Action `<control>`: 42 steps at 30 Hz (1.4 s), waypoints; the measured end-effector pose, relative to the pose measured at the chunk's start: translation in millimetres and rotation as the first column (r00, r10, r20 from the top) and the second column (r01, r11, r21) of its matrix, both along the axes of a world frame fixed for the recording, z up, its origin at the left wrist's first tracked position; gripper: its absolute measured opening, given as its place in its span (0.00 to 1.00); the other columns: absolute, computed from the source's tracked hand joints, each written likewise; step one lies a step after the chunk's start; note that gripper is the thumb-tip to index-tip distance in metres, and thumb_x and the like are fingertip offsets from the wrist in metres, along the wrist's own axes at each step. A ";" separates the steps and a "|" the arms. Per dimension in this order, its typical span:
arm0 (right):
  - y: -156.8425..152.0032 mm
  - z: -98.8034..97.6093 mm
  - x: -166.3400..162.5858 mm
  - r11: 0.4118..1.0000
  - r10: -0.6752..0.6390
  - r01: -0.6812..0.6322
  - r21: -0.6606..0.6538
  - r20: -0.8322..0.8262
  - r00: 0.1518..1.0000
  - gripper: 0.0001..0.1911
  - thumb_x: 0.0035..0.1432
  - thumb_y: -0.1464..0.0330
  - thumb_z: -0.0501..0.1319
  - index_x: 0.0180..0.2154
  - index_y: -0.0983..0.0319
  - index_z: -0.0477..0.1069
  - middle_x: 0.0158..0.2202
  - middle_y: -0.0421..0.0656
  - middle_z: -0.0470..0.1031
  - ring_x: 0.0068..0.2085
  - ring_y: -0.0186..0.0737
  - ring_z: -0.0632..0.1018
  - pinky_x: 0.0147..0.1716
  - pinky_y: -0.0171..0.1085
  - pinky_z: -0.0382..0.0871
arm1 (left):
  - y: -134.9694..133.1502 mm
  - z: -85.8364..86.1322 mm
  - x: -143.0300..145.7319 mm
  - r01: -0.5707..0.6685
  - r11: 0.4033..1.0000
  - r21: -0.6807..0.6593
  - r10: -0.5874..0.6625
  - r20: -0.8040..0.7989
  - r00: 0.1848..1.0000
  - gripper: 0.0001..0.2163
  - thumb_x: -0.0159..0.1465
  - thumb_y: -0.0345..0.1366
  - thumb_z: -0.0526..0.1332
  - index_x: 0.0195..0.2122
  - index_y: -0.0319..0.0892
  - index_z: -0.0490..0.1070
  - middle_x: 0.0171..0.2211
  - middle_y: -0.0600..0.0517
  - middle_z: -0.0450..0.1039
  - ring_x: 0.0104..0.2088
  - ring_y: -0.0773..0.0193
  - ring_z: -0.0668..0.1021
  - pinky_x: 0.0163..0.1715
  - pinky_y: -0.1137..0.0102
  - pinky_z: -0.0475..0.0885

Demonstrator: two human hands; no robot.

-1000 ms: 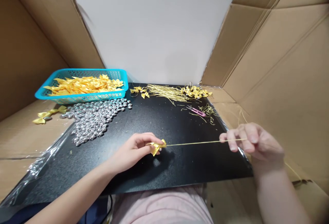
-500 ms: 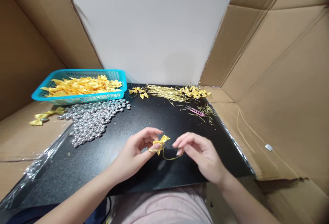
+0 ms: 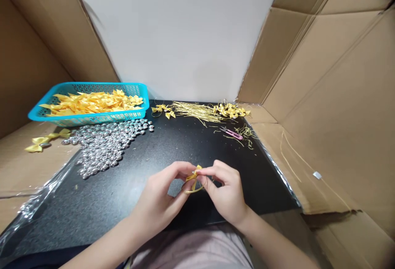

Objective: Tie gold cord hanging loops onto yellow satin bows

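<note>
A small yellow ribbon bow [image 3: 193,177] is pinched between the thumb and fingers of my left hand [image 3: 166,188], above the front of the black table [image 3: 148,195]. My right hand [image 3: 226,186] closes on the bow's right side with thumb and forefinger. Below the bow a thin gold cord [image 3: 197,190] curves between the two hands. Fingertips cover much of the bow, and a small shiny spot shows near its middle.
A blue basket [image 3: 89,119] of yellow bows stands at the back left. Silver beads [image 3: 105,145] spread before it. Gold cords [image 3: 197,112], corded bows [image 3: 231,110], pink thread snips [image 3: 232,133] and cord scraps [image 3: 246,133] lie toward the back right. Cardboard walls [image 3: 333,75] flank the table.
My right hand has moved left to meet the bow and now pinches it. Half a second ago it stood apart, holding the cord's end. My left hand keeps its hold.
</note>
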State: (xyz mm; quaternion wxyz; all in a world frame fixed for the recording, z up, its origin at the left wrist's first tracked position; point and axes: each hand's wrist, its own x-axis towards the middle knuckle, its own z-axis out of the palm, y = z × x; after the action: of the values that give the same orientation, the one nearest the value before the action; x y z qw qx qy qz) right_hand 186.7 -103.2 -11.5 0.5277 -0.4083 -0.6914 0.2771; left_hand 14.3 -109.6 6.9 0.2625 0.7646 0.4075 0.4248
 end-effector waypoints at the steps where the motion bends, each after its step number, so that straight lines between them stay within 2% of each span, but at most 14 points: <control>1: 0.9 -0.4 -1.0 1.000 -0.010 0.010 -0.012 0.002 1.000 0.05 0.58 0.69 0.62 0.33 0.59 0.77 0.24 0.40 0.71 0.24 0.34 0.68 0.24 0.34 0.61 | 1.6 0.7 0.7 -0.008 1.000 0.007 0.008 -0.011 1.000 0.07 0.61 0.27 0.59 0.40 0.45 0.69 0.34 0.53 0.76 0.33 0.66 0.78 0.34 0.75 0.74; 4: 5.9 0.9 -4.8 0.998 -0.031 0.032 -0.056 0.019 0.999 0.05 0.59 0.70 0.61 0.32 0.61 0.76 0.27 0.41 0.72 0.27 0.35 0.71 0.26 0.35 0.63 | 10.7 4.9 1.8 -0.027 1.000 0.014 0.027 -0.048 0.998 0.05 0.61 0.27 0.59 0.38 0.44 0.68 0.32 0.54 0.75 0.31 0.67 0.77 0.32 0.75 0.72; 10: 22.1 4.6 -11.9 0.994 -0.045 0.047 -0.101 0.022 0.999 0.06 0.60 0.70 0.59 0.31 0.62 0.73 0.30 0.43 0.73 0.32 0.38 0.74 0.32 0.36 0.66 | 32.3 11.9 1.7 -0.050 0.997 -0.065 0.047 -0.049 0.998 0.02 0.61 0.30 0.59 0.35 0.42 0.68 0.29 0.54 0.74 0.28 0.68 0.76 0.30 0.74 0.71; 12: 24.4 4.0 -14.9 0.980 -0.042 0.025 -0.199 -0.082 0.996 0.06 0.59 0.68 0.59 0.31 0.62 0.72 0.32 0.44 0.74 0.34 0.39 0.75 0.33 0.36 0.68 | 34.1 8.7 2.1 -0.067 0.992 -0.108 0.067 -0.007 0.998 0.02 0.61 0.31 0.60 0.35 0.41 0.69 0.30 0.53 0.74 0.28 0.67 0.76 0.31 0.73 0.72; 15: 25.2 4.4 -19.8 0.922 -0.056 -0.064 -0.382 -0.294 0.954 0.07 0.56 0.64 0.63 0.30 0.62 0.71 0.30 0.44 0.76 0.33 0.40 0.78 0.33 0.36 0.71 | 30.2 0.7 3.6 -0.046 0.960 -0.277 0.091 0.153 0.984 0.07 0.60 0.36 0.63 0.38 0.41 0.70 0.32 0.51 0.76 0.31 0.64 0.78 0.33 0.72 0.74; 18: 25.2 7.4 -23.0 0.886 -0.072 -0.117 -0.449 -0.382 0.921 0.09 0.53 0.63 0.64 0.30 0.63 0.71 0.27 0.43 0.76 0.31 0.40 0.78 0.31 0.36 0.72 | 20.6 -4.6 6.7 -0.001 0.912 -0.410 0.139 0.307 0.941 0.11 0.57 0.37 0.66 0.39 0.41 0.70 0.34 0.50 0.77 0.33 0.63 0.79 0.35 0.70 0.75; 24: 20.8 10.0 -24.9 0.898 -0.093 -0.075 -0.433 -0.355 0.930 0.09 0.52 0.62 0.65 0.30 0.62 0.73 0.32 0.44 0.78 0.33 0.40 0.78 0.32 0.37 0.72 | 4.6 -5.6 19.1 -0.183 0.924 -0.334 0.307 0.368 0.878 0.09 0.54 0.34 0.68 0.35 0.42 0.72 0.31 0.53 0.76 0.30 0.65 0.78 0.33 0.72 0.75; 26: 17.8 9.5 -25.6 0.913 -0.093 -0.052 -0.404 -0.331 0.939 0.08 0.53 0.63 0.65 0.30 0.62 0.73 0.34 0.45 0.78 0.35 0.41 0.78 0.34 0.37 0.72 | 4.1 -7.4 22.8 -0.202 0.922 -0.332 0.327 0.383 0.864 0.08 0.55 0.36 0.68 0.35 0.42 0.72 0.30 0.53 0.77 0.31 0.64 0.78 0.33 0.73 0.75; 30: 14.4 12.3 -26.1 0.909 -0.092 -0.071 -0.410 -0.363 0.927 0.07 0.53 0.64 0.65 0.30 0.62 0.73 0.32 0.45 0.78 0.33 0.40 0.78 0.32 0.36 0.71 | 7.4 -9.5 23.3 -0.153 0.908 -0.390 0.331 0.444 0.832 0.08 0.57 0.38 0.67 0.35 0.41 0.76 0.31 0.51 0.79 0.33 0.62 0.80 0.35 0.72 0.75; 35: 17.9 22.3 -20.2 0.823 -0.050 -0.245 -0.513 -0.494 0.868 0.08 0.48 0.64 0.67 0.26 0.63 0.74 0.24 0.41 0.76 0.26 0.35 0.74 0.28 0.34 0.68 | 12.0 -5.8 14.5 -0.064 0.877 -0.476 0.319 0.478 0.818 0.09 0.55 0.40 0.68 0.34 0.40 0.79 0.26 0.51 0.78 0.27 0.64 0.78 0.30 0.72 0.74; 38: 20.1 26.1 -14.0 0.780 -0.032 -0.308 -0.545 -0.526 0.850 0.08 0.47 0.65 0.65 0.25 0.64 0.77 0.23 0.40 0.75 0.24 0.31 0.68 0.25 0.31 0.62 | 13.7 -5.8 11.2 -0.014 0.856 -0.517 0.324 0.515 0.794 0.10 0.55 0.39 0.68 0.36 0.40 0.79 0.25 0.52 0.78 0.25 0.67 0.76 0.30 0.73 0.73; 42: 20.6 27.0 -7.6 0.746 -0.017 -0.343 -0.571 -0.531 0.847 0.12 0.48 0.63 0.65 0.30 0.65 0.80 0.22 0.40 0.74 0.21 0.27 0.59 0.21 0.30 0.50 | 14.4 -8.1 9.6 0.060 0.830 -0.555 0.324 0.566 0.758 0.11 0.55 0.38 0.69 0.38 0.41 0.78 0.27 0.53 0.79 0.25 0.69 0.76 0.30 0.75 0.72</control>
State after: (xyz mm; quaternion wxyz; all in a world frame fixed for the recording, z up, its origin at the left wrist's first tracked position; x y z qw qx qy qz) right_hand 179.1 -82.6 15.6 0.4878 -0.4131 -0.4244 0.6413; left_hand 23.9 -95.1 -1.2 0.5577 0.4348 0.4516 0.5440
